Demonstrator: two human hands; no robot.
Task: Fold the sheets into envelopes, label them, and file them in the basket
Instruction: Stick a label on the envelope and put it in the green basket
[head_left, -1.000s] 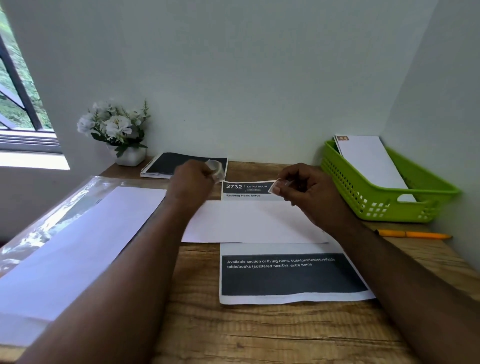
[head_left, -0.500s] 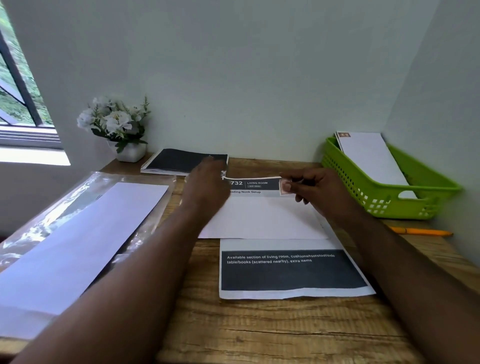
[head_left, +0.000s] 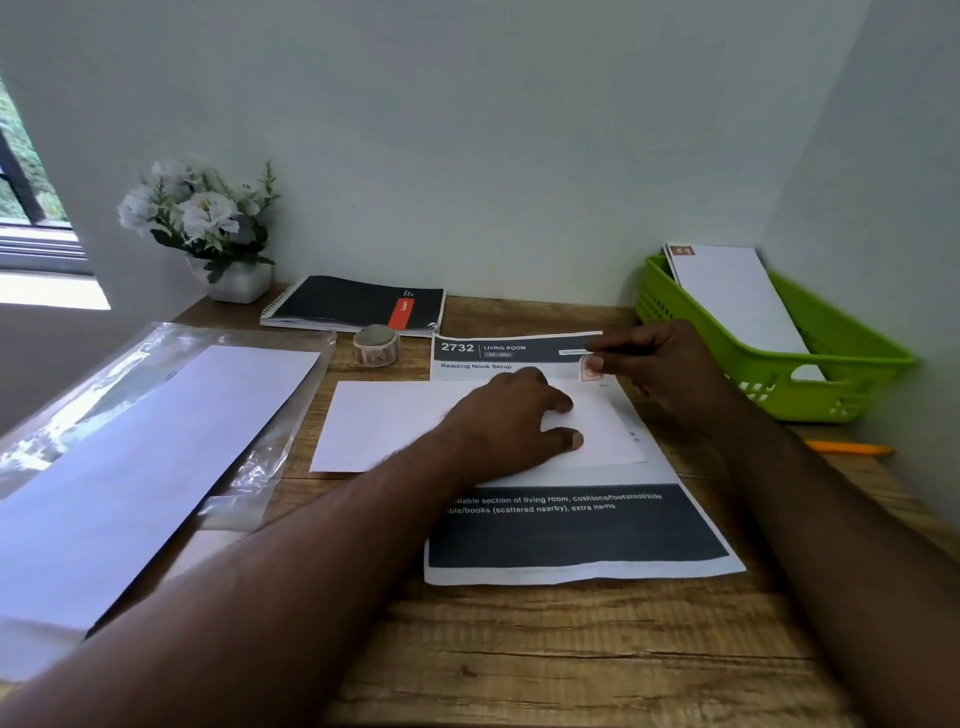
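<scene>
At the far left, one window (head_left: 31, 208) is cut off by the edge. Near it stands one white pot of flowers (head_left: 200, 218), a bit blurry. On the left of the wooden bench (head_left: 519, 649) lies one clear plastic bag (head_left: 249, 467) with white sheets (head_left: 140, 467) on it; how many sheets there are is hard to tell. Far back lies one black notebook (head_left: 353, 304), and just beside it sits one roll of sticker tape (head_left: 375, 345). In the middle lies one folded white envelope (head_left: 395, 423) on top of one printed page (head_left: 571, 530), so much of the page's words are hidden. The left hand (head_left: 511, 421) presses flat on the envelope with fingers spread. The right hand (head_left: 660, 371) pinches one small sticker (head_left: 589, 369) just over the envelope's far right corner; the sticker's picture is too blurry to read. On the right, one green basket (head_left: 852, 374) holds one finished envelope (head_left: 737, 296) with a sticker on its far corner. One orange pen (head_left: 849, 448) lies near the basket, partly hidden by the right arm.
</scene>
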